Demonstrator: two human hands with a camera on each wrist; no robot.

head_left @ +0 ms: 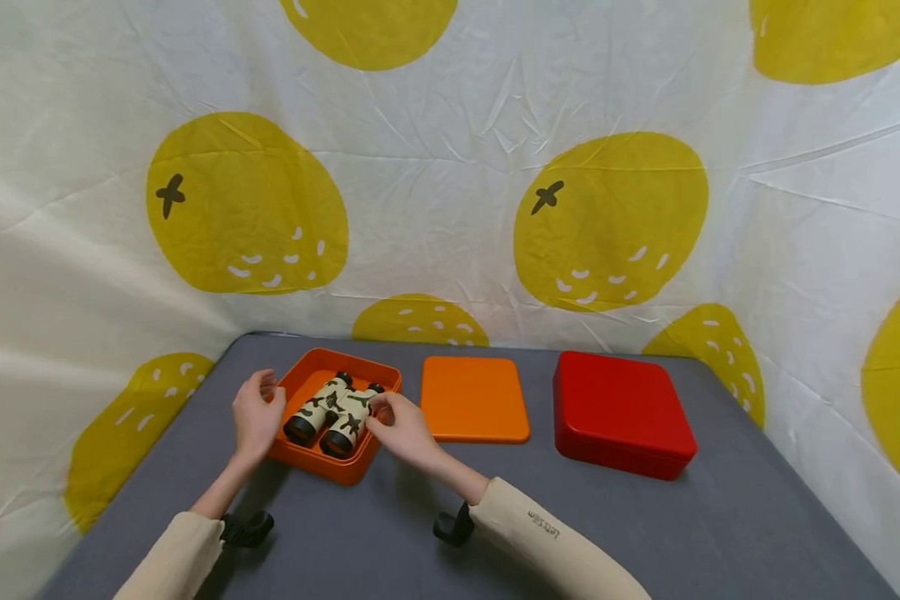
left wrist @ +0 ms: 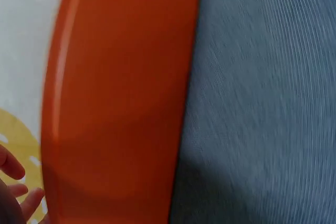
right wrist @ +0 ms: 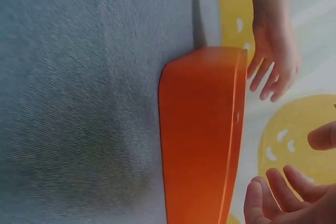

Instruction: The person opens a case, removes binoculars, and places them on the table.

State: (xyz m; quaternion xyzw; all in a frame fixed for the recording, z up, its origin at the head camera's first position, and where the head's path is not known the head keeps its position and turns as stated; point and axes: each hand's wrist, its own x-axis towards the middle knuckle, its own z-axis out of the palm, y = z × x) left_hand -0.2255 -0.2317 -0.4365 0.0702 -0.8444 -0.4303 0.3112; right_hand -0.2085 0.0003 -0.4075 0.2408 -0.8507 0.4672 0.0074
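Note:
Camouflage-patterned binoculars [head_left: 354, 415] lie inside an open orange box [head_left: 322, 467] at the left of the table. Beside the box's left rim is my left hand [head_left: 257, 418], fingers loosely bent and holding nothing. My right hand [head_left: 408, 432] hovers at the right rim, close to the right barrel. In the right wrist view, the right hand's thumb and fingers [right wrist: 286, 196] stand apart with no object between them. The box wall [left wrist: 118, 98] fills much of the left wrist view and hides the binoculars there.
An orange square lid [head_left: 472, 400] lies flat to the right of the box. Farther right stands a closed red box [head_left: 622, 408]. A white curtain [head_left: 435, 192] with yellow fruit prints hangs behind and beside the grey table [head_left: 375, 542].

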